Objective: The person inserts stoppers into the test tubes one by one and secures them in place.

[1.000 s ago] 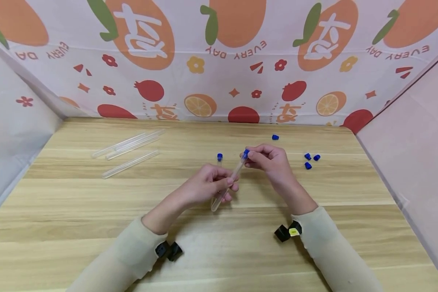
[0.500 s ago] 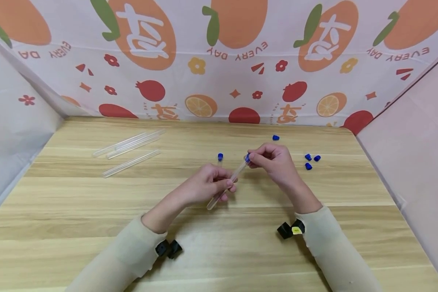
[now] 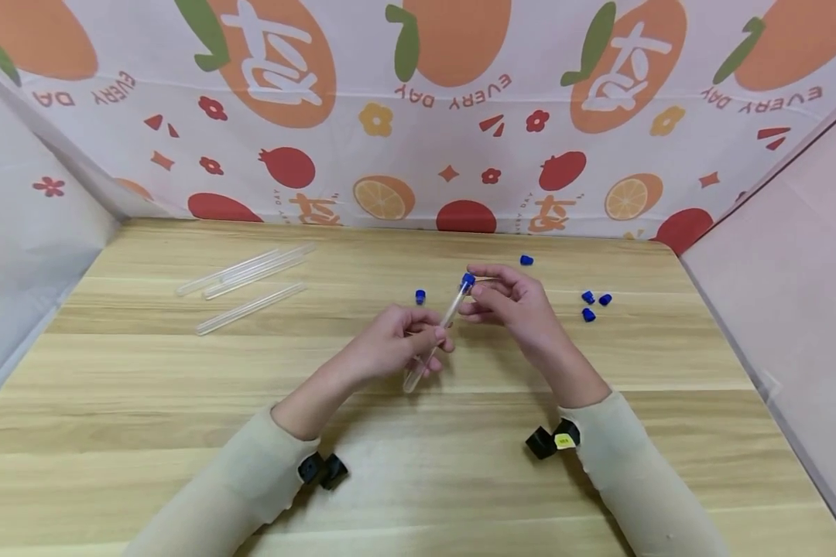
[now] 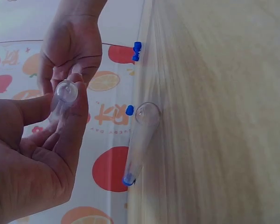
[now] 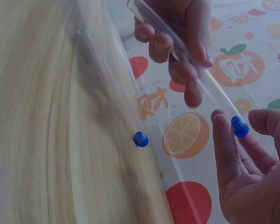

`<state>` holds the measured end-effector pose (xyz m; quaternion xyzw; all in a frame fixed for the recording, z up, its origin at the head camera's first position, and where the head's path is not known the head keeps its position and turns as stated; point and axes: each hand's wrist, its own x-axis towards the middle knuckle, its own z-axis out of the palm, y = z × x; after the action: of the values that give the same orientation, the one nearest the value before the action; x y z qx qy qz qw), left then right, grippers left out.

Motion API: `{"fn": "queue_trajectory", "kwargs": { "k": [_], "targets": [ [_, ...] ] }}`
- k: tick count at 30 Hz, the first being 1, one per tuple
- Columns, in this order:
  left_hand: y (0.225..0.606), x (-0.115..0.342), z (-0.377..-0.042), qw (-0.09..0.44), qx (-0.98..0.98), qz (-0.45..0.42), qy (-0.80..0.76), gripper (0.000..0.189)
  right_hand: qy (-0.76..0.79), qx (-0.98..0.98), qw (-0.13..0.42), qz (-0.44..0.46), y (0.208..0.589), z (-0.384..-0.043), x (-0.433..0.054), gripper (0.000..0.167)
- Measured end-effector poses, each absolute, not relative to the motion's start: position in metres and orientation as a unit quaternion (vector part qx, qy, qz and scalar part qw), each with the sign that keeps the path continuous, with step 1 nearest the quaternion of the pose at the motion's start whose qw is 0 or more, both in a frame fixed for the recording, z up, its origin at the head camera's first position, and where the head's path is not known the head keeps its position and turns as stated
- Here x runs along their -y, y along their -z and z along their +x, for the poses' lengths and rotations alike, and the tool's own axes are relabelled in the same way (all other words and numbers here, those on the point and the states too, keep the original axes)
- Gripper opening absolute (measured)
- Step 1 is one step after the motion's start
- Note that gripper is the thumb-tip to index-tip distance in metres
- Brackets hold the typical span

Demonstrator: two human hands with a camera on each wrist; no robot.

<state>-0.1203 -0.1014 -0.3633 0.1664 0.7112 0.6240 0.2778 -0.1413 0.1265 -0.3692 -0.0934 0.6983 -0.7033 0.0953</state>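
My left hand (image 3: 393, 344) pinches a clear test tube (image 3: 453, 305) between thumb and fingers, the tube slanting up to the right. A blue cap (image 3: 467, 280) sits on its upper end. Around that cap is my right hand (image 3: 519, 305), its fingers spread and loosened; in the right wrist view gaps show between the fingertips and the cap (image 5: 240, 127). Beyond the left hand a second test tube (image 4: 142, 140) with a blue cap (image 3: 420, 296) lies on the table, mostly hidden by that hand in the head view.
Several uncapped test tubes (image 3: 251, 308) lie at the back left of the wooden table (image 3: 181, 402). Loose blue caps (image 3: 588, 315) are scattered at the right, and one blue cap (image 3: 526, 260) lies farther back. A fruit-printed cloth (image 3: 418, 139) hangs behind the table.
The right hand's fingers, closed over the cap half a second ago, have loosened and spread, so the cap shows more. The held test tube has risen slightly and become steeper.
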Motion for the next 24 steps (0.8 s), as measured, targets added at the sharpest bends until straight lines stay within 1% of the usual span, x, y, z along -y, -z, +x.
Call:
{"fn": "queue_trajectory", "kwargs": {
  "k": [4, 9, 11, 13, 18, 24],
  "targets": [
    [0.3637, 0.1025, -0.1209, 0.262, -0.706, 0.147, -0.641, 0.038, 0.714, -0.682, 0.132, -0.084, 0.368, -0.1418, -0.1256, 0.041],
    [0.3638, 0.1031, -0.1224, 0.225, -0.706, 0.134, -0.658, 0.04, 0.741, -0.635, 0.204, -0.079, 0.3654, -0.1412, -0.1249, 0.039],
    [0.3636, 0.1022, -0.1236, 0.217, -0.708, 0.126, -0.66, 0.042, 0.744, -0.621, 0.234, -0.08, 0.3646, -0.1412, -0.1246, 0.037],
    [0.3648, 0.1014, -0.1252, 0.215, -0.709, 0.115, -0.662, 0.043, 0.738, -0.618, 0.256, -0.087, 0.3651, -0.1417, -0.1248, 0.04],
    [0.3663, 0.1004, -0.1261, 0.231, -0.698, 0.105, -0.669, 0.051, 0.719, -0.629, 0.282, -0.088, 0.3696, -0.1445, -0.125, 0.045],
    [0.3661, 0.0997, -0.128, 0.252, -0.683, 0.103, -0.678, 0.054, 0.709, -0.636, 0.291, -0.091, 0.3728, -0.1487, -0.1257, 0.047]
  ]
}}
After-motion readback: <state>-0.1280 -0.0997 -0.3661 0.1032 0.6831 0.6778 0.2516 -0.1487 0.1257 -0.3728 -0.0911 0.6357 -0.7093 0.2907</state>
